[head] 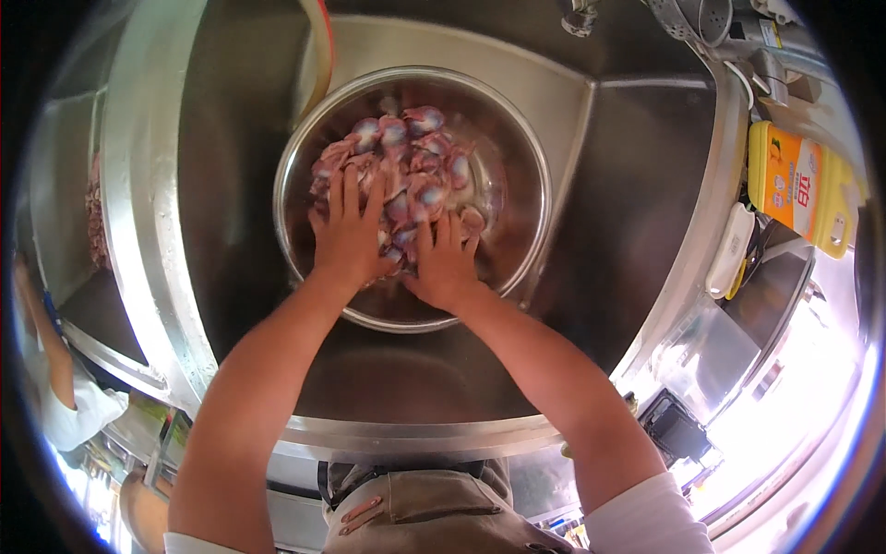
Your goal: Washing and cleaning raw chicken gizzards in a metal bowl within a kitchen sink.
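A round stainless steel bowl sits inside a deep metal sink. In it lies a heap of raw gizzards, reddish purple with pale bluish patches, mostly toward the bowl's left and middle. My left hand presses palm down on the left part of the heap, its fingers spread and pointing away from me. Over the near right part of the heap rests my right hand, fingers slightly apart, fingertips among the pieces. Neither hand is closed around a piece. The gizzards beneath both hands are hidden.
A hose reaches down behind the bowl. A yellow jug and a white handled item stand beyond the sink's right rim, with perforated strainers above. Leftward, a second sink holds meat, near another person's arm.
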`<state>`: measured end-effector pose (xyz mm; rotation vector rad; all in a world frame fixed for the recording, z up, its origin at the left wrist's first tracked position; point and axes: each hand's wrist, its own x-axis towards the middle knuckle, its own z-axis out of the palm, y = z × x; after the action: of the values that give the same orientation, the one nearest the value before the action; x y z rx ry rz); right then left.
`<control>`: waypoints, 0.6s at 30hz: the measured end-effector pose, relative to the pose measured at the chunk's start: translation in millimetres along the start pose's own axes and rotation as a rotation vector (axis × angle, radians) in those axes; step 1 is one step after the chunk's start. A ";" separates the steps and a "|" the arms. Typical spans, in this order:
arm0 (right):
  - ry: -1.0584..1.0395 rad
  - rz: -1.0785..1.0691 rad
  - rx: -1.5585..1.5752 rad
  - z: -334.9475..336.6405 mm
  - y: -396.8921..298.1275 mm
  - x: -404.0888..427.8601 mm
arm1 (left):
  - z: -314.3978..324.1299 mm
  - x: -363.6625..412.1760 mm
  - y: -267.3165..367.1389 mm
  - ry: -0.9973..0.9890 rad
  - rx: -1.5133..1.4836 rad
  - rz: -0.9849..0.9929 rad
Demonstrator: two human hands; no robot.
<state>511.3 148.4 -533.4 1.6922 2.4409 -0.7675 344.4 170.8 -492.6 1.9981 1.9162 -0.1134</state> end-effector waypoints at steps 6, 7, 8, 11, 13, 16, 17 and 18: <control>-0.176 0.118 0.233 30.0 -21.3 36.2 | 39.3 19.9 -20.4 0.083 0.147 0.015; -0.035 0.381 0.491 25.9 -31.2 42.5 | 21.2 41.3 -14.3 -0.085 -0.016 -0.101; 0.131 0.638 0.737 22.9 -29.1 50.0 | 14.6 60.2 -8.0 -0.243 -0.182 -0.210; -0.033 0.428 0.878 28.3 4.6 57.1 | 8.0 79.9 -8.6 -0.264 -0.214 -0.121; -0.312 0.320 0.945 -33.2 12.9 55.7 | -13.1 60.6 -18.9 -0.328 -0.283 -0.150; -0.185 0.228 0.350 -83.8 34.6 55.4 | -25.1 61.0 -30.3 -0.278 -0.482 -0.290; 0.056 0.274 0.378 -72.3 51.7 63.6 | -21.0 62.5 -31.6 -0.190 -0.597 -0.422; 0.292 0.307 0.415 -62.5 59.3 75.9 | -22.6 71.8 -32.7 0.021 -0.777 -0.468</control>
<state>548.3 256.8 -525.5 2.4133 2.2039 -1.1067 313.3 246.3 -500.5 1.0412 1.9802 0.4632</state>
